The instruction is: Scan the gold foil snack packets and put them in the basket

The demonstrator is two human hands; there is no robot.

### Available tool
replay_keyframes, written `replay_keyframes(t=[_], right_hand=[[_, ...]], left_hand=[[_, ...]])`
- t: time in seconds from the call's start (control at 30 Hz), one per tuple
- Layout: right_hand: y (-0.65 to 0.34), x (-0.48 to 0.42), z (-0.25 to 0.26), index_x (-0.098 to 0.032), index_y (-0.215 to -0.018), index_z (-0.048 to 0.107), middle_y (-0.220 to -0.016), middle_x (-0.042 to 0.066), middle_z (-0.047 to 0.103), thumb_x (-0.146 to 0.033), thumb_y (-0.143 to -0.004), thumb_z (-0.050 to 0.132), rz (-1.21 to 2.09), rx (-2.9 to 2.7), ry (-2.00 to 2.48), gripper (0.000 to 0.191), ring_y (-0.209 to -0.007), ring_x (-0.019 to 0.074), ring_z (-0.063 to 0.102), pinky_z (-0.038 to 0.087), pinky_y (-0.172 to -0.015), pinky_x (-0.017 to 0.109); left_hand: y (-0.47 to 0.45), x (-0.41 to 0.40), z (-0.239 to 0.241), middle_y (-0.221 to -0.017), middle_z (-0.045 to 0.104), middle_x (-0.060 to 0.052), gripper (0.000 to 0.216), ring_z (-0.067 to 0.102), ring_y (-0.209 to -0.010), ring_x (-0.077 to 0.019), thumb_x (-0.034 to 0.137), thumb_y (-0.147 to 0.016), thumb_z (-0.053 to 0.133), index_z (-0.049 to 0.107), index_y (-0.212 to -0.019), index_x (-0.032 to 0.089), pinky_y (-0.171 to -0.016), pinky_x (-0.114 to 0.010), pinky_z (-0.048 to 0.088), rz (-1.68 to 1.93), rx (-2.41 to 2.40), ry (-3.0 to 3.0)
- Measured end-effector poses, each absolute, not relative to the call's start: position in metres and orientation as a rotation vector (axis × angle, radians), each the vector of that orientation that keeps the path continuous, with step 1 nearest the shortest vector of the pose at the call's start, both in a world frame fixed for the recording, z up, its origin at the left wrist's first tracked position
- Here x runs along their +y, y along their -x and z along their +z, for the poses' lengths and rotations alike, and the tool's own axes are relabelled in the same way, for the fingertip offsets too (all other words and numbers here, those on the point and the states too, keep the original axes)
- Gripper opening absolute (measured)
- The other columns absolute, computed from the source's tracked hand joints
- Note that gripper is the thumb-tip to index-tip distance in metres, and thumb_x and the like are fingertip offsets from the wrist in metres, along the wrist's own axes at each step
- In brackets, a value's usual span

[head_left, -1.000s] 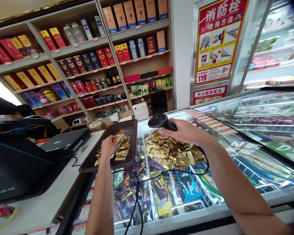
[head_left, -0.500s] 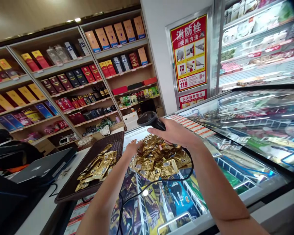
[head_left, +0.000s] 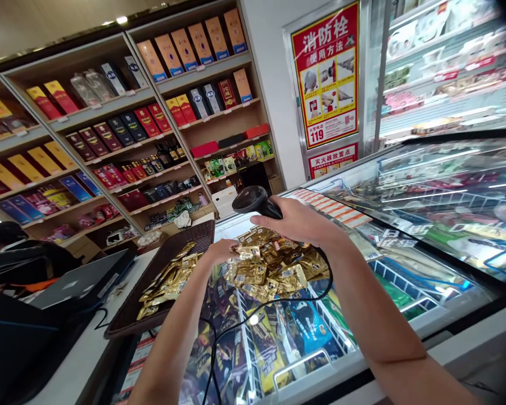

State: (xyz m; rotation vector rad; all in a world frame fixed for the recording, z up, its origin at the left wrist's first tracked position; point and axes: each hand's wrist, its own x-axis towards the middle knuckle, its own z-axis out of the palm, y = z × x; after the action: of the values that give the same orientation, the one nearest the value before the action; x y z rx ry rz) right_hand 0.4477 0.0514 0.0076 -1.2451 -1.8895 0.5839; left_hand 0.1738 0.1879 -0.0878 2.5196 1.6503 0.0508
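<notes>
Shop counter w/ shelves of boxed goods behind; glass-lid freezer runs across the front, white counter at its left edge. Brown woven tray straddles counter and freezer's left corner, gold packets lying in it. Bigger pile of gold packets sits on the glass lid, mid-freezer. Right hand is wrapped around the black scanner, held above the pile's far edge, cable looping down over the glass. Change: left hand, which was over the tray 1 s ago, has crossed to the pile's left edge and now pinches one packet under the scanner. Looks like one packet was dropped off in the tray and the next is up for scanning.
</notes>
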Motion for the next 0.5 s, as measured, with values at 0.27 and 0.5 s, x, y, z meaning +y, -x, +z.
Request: replay_keyframes(t=[0.27,0.5], right_hand=[[-0.421,0.051,-0.004,-0.017,-0.094,0.056,-0.052,-0.003,0.051,-0.067,-0.075,0.054,0.908,-1.928,1.067,0.054,-0.043,0.0101,0.045,0.031,-0.043,0.022],[-0.401,0.044,-0.010,-0.016,-0.093,0.054,-0.048,-0.006,0.046,-0.068,-0.074,0.056,1.075,-2.039,1.006,0.055,-0.040,0.0090,0.042,0.030,-0.040,0.021]], left_hand=[[-0.121,0.107,-0.061,-0.074,0.057,0.000,0.039,0.053,-0.064,-0.0138,0.056,-0.081,0.050,0.059,-0.088,0.018,-0.055,-0.021,0.039,0.870,1.494,-1.940],[-0.105,0.090,-0.045,-0.065,0.052,0.004,0.040,0.048,-0.056,-0.0098,0.057,-0.072,0.062,0.058,-0.079,0.018,-0.051,-0.019,0.037,1.185,1.450,-1.643]])
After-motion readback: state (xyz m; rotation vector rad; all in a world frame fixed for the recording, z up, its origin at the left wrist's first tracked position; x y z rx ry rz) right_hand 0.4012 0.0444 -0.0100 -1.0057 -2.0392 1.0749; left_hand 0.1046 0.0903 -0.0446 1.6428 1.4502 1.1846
